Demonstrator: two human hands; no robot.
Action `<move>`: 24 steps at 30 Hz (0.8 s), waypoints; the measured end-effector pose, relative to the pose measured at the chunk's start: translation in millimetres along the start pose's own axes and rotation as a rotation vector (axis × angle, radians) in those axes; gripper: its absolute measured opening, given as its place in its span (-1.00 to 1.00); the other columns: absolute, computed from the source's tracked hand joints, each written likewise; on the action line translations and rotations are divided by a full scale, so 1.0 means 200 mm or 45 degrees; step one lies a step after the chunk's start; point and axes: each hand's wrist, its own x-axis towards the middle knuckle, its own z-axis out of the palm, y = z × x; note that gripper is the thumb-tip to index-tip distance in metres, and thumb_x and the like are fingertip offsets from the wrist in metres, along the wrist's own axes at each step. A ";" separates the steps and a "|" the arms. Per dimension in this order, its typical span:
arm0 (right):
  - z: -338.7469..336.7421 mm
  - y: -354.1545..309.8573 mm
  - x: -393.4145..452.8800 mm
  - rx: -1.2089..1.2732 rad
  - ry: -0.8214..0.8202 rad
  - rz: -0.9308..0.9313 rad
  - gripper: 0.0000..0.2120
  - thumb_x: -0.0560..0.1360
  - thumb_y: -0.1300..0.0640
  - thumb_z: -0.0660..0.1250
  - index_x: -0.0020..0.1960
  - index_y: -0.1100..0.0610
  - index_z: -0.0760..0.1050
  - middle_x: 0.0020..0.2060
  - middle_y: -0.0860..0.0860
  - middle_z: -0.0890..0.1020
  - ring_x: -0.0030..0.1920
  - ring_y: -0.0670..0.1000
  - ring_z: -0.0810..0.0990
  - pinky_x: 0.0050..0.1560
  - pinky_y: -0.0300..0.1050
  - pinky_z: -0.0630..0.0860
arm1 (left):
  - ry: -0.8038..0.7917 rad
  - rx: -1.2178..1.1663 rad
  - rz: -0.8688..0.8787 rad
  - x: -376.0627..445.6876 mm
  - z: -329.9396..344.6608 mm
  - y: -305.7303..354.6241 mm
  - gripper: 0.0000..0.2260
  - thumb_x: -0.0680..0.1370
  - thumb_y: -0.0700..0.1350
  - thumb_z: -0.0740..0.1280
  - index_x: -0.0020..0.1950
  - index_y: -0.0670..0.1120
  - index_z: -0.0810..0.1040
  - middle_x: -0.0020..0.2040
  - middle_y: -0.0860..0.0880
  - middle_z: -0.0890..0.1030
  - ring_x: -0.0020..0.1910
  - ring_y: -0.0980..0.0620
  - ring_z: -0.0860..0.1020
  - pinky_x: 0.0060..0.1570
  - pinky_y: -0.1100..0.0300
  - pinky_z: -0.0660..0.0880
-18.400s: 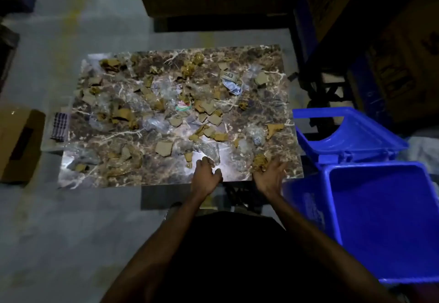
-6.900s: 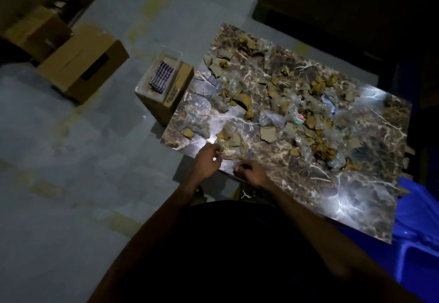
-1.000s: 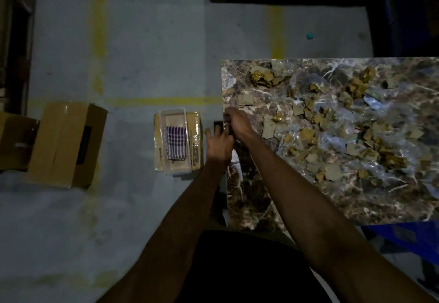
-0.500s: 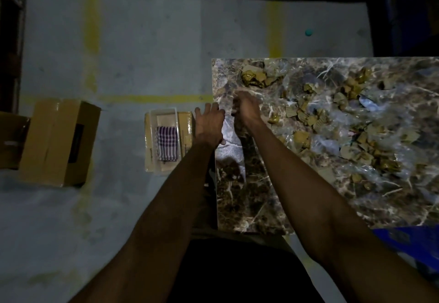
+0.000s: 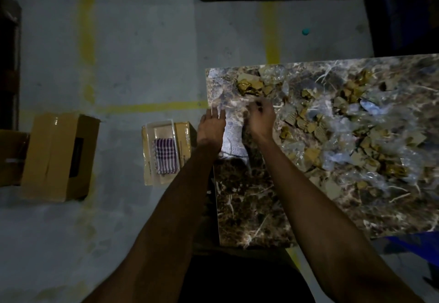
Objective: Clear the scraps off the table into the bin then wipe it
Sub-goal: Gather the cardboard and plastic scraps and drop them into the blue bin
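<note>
The dark marble table (image 5: 256,210) fills the right half of the view. Several cardboard scraps (image 5: 308,122) and crumpled clear plastic bits (image 5: 337,157) lie across its far and right parts. My left hand (image 5: 211,129) is flat with straight fingers at the table's left edge. My right hand (image 5: 260,118) is on the tabletop beside it, fingers curled and blurred near scraps; what it holds I cannot make out. A small gold and cardboard heap (image 5: 249,86) lies just beyond both hands. A sliver of the blue bin (image 5: 413,243) shows at the lower right.
A checked cloth (image 5: 165,155) lies in a clear tray on a small carton (image 5: 185,134) left of the table. A bigger cardboard box (image 5: 59,155) stands further left. Yellow lines cross the grey floor. Dark furniture sits beyond the table.
Both hands have moved further along the table's left edge, away from me. The strip of table near the left edge behind them holds fewer scraps than one second ago.
</note>
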 end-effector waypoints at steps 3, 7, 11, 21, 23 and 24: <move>0.09 -0.08 0.15 -0.454 -0.114 -0.410 -0.63 0.58 0.13 0.34 0.37 0.19 0.53 0.34 0.17 0.48 0.32 0.10 0.45 0.35 -0.23 0.38 | -0.026 0.003 0.014 0.02 0.01 -0.01 -0.15 0.57 -0.29 0.41 0.69 -0.17 -0.09 0.68 -0.28 -0.01 0.65 -0.28 0.05 0.58 -0.14 0.16; 0.05 -0.02 0.36 -1.091 -0.478 -0.514 -0.33 0.57 -0.06 0.22 0.62 0.14 0.23 0.59 0.21 0.26 0.59 0.29 0.17 0.59 0.23 0.15 | -0.015 0.042 0.024 0.03 0.03 -0.02 -0.14 0.58 -0.22 0.43 0.69 -0.16 -0.08 0.68 -0.28 0.01 0.64 -0.27 0.09 0.58 -0.17 0.19; -0.14 0.12 0.35 -1.222 -0.583 -0.537 -0.37 0.59 -0.04 0.20 0.62 0.12 0.22 0.52 0.23 0.37 0.54 0.30 0.26 0.50 0.26 0.30 | -0.027 0.056 0.019 0.04 0.04 -0.01 -0.04 0.52 -0.22 0.51 0.69 -0.18 -0.10 0.68 -0.29 -0.01 0.65 -0.29 0.08 0.57 -0.16 0.19; -0.40 0.17 0.23 -1.161 -0.306 -0.800 -0.54 0.62 -0.09 0.16 0.44 0.08 0.46 0.40 0.16 0.49 0.43 0.24 0.37 0.40 0.30 0.35 | 0.071 0.051 -0.007 0.06 0.10 0.00 -0.18 0.57 -0.23 0.43 0.68 -0.20 -0.01 0.66 -0.32 0.07 0.61 -0.31 0.16 0.45 -0.15 0.37; -0.38 0.13 0.29 -1.197 -0.320 -0.752 -0.51 0.65 -0.12 0.15 0.52 0.03 0.39 0.49 0.15 0.41 0.52 0.27 0.28 0.48 0.29 0.24 | 0.062 0.070 -0.006 0.05 0.10 -0.02 -0.08 0.50 -0.20 0.51 0.68 -0.16 -0.02 0.66 -0.29 0.06 0.62 -0.28 0.15 0.41 -0.15 0.42; -0.38 0.12 0.32 -1.231 -0.385 -0.694 -0.46 0.65 -0.18 0.11 0.55 0.01 0.35 0.54 0.14 0.36 0.55 0.30 0.23 0.51 0.29 0.18 | 0.058 0.085 -0.003 0.05 0.11 -0.03 -0.01 0.45 -0.17 0.56 0.68 -0.15 -0.04 0.67 -0.27 0.05 0.63 -0.27 0.14 0.39 -0.15 0.44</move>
